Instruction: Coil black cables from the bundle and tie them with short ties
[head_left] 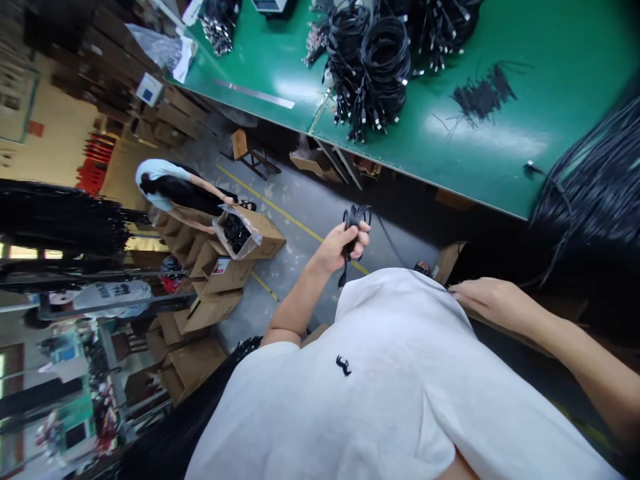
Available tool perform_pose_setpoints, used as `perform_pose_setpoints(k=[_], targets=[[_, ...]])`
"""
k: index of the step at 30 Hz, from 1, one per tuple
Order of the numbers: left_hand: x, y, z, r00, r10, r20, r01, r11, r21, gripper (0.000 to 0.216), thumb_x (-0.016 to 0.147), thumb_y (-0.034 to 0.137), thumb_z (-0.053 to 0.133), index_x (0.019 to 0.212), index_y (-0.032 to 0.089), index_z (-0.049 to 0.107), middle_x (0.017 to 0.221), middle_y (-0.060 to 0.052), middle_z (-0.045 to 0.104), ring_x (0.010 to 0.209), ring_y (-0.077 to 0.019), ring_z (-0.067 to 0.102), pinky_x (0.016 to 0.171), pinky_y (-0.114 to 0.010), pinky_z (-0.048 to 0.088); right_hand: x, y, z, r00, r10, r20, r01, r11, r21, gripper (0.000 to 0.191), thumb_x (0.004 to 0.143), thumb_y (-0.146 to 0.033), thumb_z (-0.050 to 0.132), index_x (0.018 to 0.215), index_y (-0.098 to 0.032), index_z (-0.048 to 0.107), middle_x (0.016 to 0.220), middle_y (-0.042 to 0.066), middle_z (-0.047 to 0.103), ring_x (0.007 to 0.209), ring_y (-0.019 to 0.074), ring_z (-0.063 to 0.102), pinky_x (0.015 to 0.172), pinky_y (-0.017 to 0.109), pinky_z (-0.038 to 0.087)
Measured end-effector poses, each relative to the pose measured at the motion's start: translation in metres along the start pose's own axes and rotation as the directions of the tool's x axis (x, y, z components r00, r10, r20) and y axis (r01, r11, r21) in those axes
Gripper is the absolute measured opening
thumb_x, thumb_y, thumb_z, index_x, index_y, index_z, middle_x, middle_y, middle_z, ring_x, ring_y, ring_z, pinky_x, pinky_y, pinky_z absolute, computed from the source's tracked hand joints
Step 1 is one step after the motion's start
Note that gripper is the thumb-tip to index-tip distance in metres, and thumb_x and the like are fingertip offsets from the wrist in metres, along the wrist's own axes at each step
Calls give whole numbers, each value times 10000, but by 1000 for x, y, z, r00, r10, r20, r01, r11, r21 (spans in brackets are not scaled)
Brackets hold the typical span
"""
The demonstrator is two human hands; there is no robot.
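Below the edge of the green tabletop [550, 87], the left hand [343, 247] closes its grip around a small coiled black cable [356, 223], forearm bent up from the elbow, loops poking above the fingers and one end hanging beneath. The right hand [493, 300] lies flat and loose-fingered, holding nothing, on the white shirt [400, 373]. Larger cable bundles [373, 67] rest on the tabletop, well apart.

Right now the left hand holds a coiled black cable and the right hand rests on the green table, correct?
Not quite. The left hand does hold the coiled cable, but the head view shows the right hand at the white shirt, apart from the green table.
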State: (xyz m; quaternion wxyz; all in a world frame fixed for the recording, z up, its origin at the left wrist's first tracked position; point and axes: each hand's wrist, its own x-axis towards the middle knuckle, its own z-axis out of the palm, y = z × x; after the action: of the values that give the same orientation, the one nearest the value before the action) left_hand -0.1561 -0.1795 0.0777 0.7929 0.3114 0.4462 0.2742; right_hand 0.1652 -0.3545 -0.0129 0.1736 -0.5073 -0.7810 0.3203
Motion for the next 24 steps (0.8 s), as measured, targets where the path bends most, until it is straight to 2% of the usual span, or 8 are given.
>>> perform_pose_setpoints(k=[3,8,13,17,18,20,22,24], targets=[[13,-22,9,987,-101,122,81,983,164,374,736,412,803,885,124,617,802,-81,740,662,-146,711,553,-191,505,33,-59,-18,969,-235,-79,240,968,66,282,983,-353,447,1039,-232,696,873,64,719,767,188,667,698,288,472],[7,-49,27,860,-314,401,225,941,254,466,673,476,835,891,118,632,895,-147,760,853,-230,740,824,-348,568,78,-64,-55,970,-207,-126,209,978,4,383,1005,-420,389,902,-197,683,769,45,678,660,135,594,589,242,366],[-2,-54,40,746,-420,517,330,907,261,442,690,440,832,923,94,685,651,-54,683,566,-121,631,642,-261,542,89,-52,-54,989,-143,-32,146,979,142,424,984,-495,402,850,-195,670,748,31,648,643,122,548,600,231,348],[-6,-48,37,653,-522,549,515,837,184,336,726,385,792,864,93,699,441,65,430,376,-50,367,429,-191,423,85,-2,-46,998,63,3,-60,932,358,507,895,-645,461,815,-184,658,765,35,641,697,140,552,665,249,395],[-8,-43,33,670,-529,521,539,829,149,272,772,363,745,817,101,690,408,85,355,347,-41,301,378,-166,361,80,18,-41,988,152,-21,-133,913,386,536,871,-676,464,808,-179,654,758,40,632,696,144,543,678,260,399],[-11,-26,23,798,-464,385,498,867,12,284,892,337,597,701,130,638,374,121,171,303,-22,125,307,-123,202,64,58,-26,942,330,-67,-277,872,403,571,853,-703,441,797,-173,647,715,46,595,679,152,515,697,288,397],[-14,-6,9,948,-276,159,300,940,-164,436,983,361,439,619,154,563,391,134,27,302,-15,-26,287,-111,73,44,89,-7,891,449,-69,-391,835,387,560,878,-670,396,803,-172,642,671,45,549,665,164,501,713,314,396],[-16,12,-4,997,-57,-60,38,959,-281,492,1015,407,368,629,162,551,400,129,3,296,-12,-61,285,-114,28,26,104,13,862,506,-44,-461,816,350,511,921,-596,358,846,-179,645,697,58,568,683,183,532,727,328,406]])
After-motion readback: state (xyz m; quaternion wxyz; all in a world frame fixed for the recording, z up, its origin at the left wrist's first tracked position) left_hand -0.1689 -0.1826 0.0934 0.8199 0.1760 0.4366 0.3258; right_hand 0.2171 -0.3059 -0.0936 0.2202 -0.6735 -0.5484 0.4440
